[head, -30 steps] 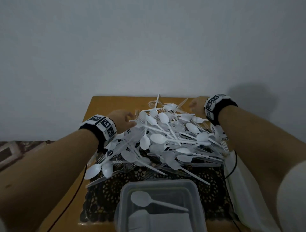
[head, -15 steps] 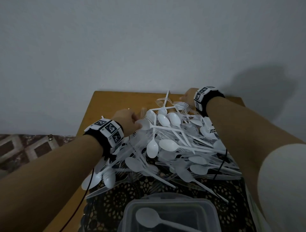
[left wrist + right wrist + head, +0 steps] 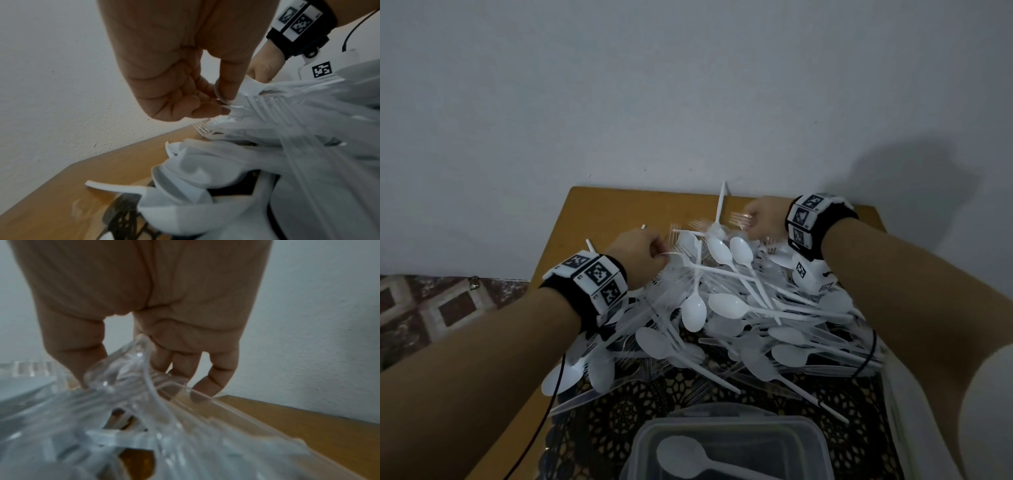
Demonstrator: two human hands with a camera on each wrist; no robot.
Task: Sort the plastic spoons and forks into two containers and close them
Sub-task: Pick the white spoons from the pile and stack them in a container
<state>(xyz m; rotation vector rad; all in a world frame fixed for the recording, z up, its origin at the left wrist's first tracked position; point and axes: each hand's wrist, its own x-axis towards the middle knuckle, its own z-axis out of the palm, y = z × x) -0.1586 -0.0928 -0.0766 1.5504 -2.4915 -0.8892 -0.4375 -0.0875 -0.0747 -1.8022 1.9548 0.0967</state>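
Plastic spoons and forks [image 3: 726, 301] lie in one big tangled heap across the middle of the wooden desk [image 3: 599, 219], on a dark lace-patterned mat [image 3: 619, 421]. White spoons sit on top; clear forks show mostly along the far edge. At the near edge stands a clear container [image 3: 726, 442], lid off, with one white spoon [image 3: 688, 459] inside. A second container is not in view.

The left hand [image 3: 640, 255] is at the far-left side of the heap, thumb and curled fingers [image 3: 207, 112] pinching a thin white piece at the heap's edge; the left wrist view is too blurred to say whether it is a spoon or a fork. The right hand [image 3: 763, 216] is at the far-right corner, its fingers [image 3: 207, 382] curled behind a bunch of clear forks [image 3: 131, 386] with the thumb on the near side.

The step looks like gathering cutlery from the far side, with nearly all the sorting left to do. To do it well, each hand should take only one kind and draw pieces out along their handles, not straight up, since tines and handles interlock and drag neighbours along. Loose pieces overhang the mat on the left, so a hard tug could spill them off the desk.
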